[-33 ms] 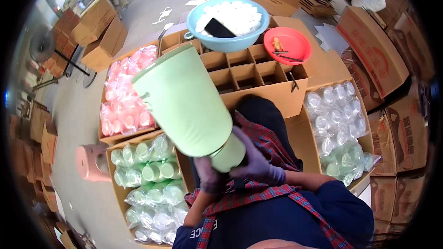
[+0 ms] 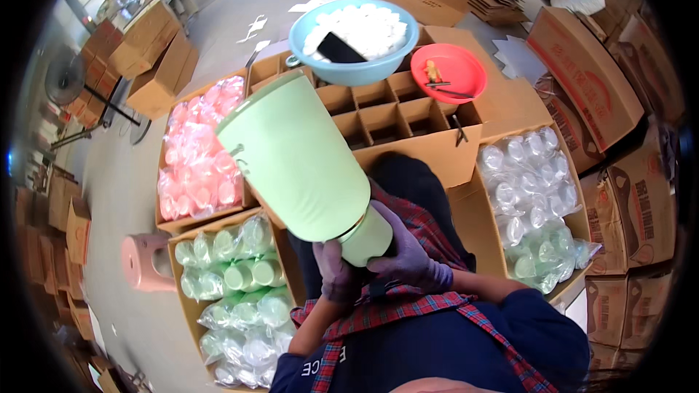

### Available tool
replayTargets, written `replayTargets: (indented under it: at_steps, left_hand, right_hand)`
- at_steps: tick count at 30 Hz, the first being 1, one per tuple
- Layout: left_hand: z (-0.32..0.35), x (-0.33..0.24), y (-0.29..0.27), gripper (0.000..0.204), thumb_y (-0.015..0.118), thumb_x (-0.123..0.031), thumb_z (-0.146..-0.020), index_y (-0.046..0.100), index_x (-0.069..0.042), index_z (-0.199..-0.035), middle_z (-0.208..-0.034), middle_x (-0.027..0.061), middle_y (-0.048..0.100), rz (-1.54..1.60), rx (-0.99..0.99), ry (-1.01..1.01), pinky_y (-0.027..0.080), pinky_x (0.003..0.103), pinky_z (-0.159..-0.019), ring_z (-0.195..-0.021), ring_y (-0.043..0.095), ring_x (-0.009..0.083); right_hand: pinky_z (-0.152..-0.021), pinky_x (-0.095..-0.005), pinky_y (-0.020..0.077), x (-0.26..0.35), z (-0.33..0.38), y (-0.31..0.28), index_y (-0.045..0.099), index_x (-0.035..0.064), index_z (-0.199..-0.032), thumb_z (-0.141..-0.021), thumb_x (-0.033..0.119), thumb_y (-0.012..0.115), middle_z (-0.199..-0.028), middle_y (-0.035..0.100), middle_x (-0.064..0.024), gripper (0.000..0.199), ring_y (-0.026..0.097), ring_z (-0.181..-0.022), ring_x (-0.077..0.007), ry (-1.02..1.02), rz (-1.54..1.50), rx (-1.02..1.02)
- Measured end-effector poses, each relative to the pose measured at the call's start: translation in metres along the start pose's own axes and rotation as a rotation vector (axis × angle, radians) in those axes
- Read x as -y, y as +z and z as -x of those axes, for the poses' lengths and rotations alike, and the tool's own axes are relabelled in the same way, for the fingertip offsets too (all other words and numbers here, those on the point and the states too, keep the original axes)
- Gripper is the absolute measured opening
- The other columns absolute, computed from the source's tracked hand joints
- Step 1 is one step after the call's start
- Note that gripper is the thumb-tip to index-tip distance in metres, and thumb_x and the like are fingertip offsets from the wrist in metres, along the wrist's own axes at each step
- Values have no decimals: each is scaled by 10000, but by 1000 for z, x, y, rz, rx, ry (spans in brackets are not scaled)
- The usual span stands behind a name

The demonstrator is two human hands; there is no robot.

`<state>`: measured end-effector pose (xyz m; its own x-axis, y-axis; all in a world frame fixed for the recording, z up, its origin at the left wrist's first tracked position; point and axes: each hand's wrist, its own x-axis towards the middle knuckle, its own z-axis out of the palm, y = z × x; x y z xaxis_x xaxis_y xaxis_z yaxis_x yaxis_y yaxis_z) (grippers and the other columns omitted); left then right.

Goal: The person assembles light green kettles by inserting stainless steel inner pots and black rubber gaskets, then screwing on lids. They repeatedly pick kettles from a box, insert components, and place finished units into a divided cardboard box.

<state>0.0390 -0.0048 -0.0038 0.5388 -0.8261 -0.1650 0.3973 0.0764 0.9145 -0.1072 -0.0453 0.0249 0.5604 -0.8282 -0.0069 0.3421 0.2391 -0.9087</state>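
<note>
Container [image 2: 295, 156] in pale green tilts before the wearer's body, its narrow lower end held between a gloved left hand [image 2: 338, 275] and right hand [image 2: 408, 251].
The right hand curls round that end; the left hand's full grip is partly hidden. Beyond, a blue basin [image 2: 353, 74] and red dish [image 2: 462, 68] sit atop a divided carton [image 2: 429, 151].
</note>
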Motion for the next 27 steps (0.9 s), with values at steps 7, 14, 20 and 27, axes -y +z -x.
replayTargets:
  at_steps: [7,14,20,27]
  left_hand:
    - [-41,-3,8,381,439,-220,-1035,595,32,-1274,-1227,179,651,102,315,-6,528,366,-928,-1092,655,258]
    - [-5,-18,38,447,865,-160,-767,581,-24,-1084,-1029,132,701,-605,437,369,549,358,-780,-935,694,243]
    - [4,-48,19,514,587,-326,-1008,454,-20,-1399,-1333,118,585,-263,661,-285,485,437,-990,-1167,609,263]
    - [4,-76,35,686,268,-544,-1052,434,16,-1414,-1168,283,650,29,587,-942,511,466,-883,-978,670,377]
  right_hand:
    - [-1096,-420,419,47,-11,-102,339,-33,-1477,-659,257,895,-1327,525,-202,1031,525,-1269,-325,-212,787,-321]
    - [-1044,-498,447,167,-181,-288,374,162,-1519,-768,543,745,-1439,465,-218,919,509,-1262,-424,284,1777,-877]
    - [-1109,-462,392,118,-175,-202,573,57,-1321,-920,403,679,-1348,551,-217,540,500,-1281,-378,-565,1471,-282]
    - [-1045,-364,451,39,-103,-108,617,-22,-1271,-1061,260,496,-1262,630,-165,372,594,-1185,-276,-234,516,4]
